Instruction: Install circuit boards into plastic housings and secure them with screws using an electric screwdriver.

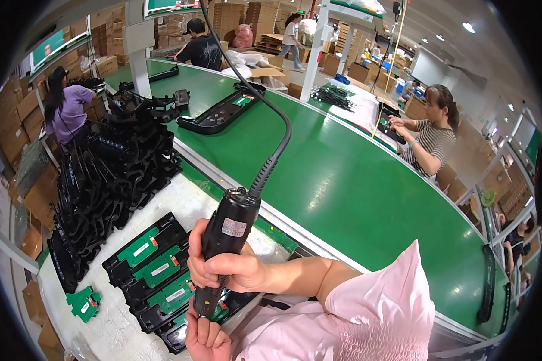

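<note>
My right hand (232, 268) is wrapped round a black electric screwdriver (227, 219), held upright with its cable rising from the top. Just below its lower end is my left hand (206, 338), fingers curled and pinched together close to the tip. What that hand holds, if anything, is too small to make out. Under and beside both hands, several black plastic housings (117, 269) lie in a row on a white padded surface (111, 328). Green circuit boards (161, 269) sit in them. One loose green circuit board (84, 304) rests left of the row.
A large pile of black plastic parts (111, 174) stands at the left. Beyond the bench runs a green conveyor belt (319, 180) carrying a long black housing (223, 111). Across it, a person in a striped top (430, 147) handles parts. More people and cardboard boxes are behind.
</note>
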Demonstrator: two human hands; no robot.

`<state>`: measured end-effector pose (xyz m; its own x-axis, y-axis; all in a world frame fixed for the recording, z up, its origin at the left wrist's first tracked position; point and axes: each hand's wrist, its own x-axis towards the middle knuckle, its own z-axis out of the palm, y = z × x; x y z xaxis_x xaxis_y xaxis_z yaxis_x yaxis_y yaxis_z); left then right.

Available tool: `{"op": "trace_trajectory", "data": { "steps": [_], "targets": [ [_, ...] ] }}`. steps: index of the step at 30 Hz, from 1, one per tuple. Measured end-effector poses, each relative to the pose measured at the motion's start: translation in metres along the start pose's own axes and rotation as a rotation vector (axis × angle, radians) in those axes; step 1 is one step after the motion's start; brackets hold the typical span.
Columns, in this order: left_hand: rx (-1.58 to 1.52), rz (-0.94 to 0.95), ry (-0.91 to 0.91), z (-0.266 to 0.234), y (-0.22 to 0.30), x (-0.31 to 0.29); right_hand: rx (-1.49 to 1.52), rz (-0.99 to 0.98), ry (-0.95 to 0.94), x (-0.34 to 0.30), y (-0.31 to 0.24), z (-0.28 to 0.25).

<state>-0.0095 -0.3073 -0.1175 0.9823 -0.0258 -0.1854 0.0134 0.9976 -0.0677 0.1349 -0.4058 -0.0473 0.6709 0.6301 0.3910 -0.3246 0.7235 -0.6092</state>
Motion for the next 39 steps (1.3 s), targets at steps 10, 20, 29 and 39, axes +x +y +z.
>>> {"op": "trace_trajectory", "data": {
  "steps": [10, 20, 29, 39],
  "targets": [
    [0.014, -0.026, 0.071, 0.001, 0.002, 0.000, 0.007, 0.012, -0.001, -0.003, -0.005, 0.007],
    [0.155, 0.088, 0.304, 0.009, -0.003, 0.003, -0.008, -0.038, -0.024, -0.004, -0.011, 0.004],
    [0.281, 0.085, 0.177, -0.005, -0.001, 0.007, -0.007, -0.041, -0.057, -0.005, -0.011, -0.002],
    [0.580, 0.104, 0.204, 0.003, 0.002, 0.013, -0.047, 0.001, -0.063, -0.001, -0.015, -0.009]
  ]
}}
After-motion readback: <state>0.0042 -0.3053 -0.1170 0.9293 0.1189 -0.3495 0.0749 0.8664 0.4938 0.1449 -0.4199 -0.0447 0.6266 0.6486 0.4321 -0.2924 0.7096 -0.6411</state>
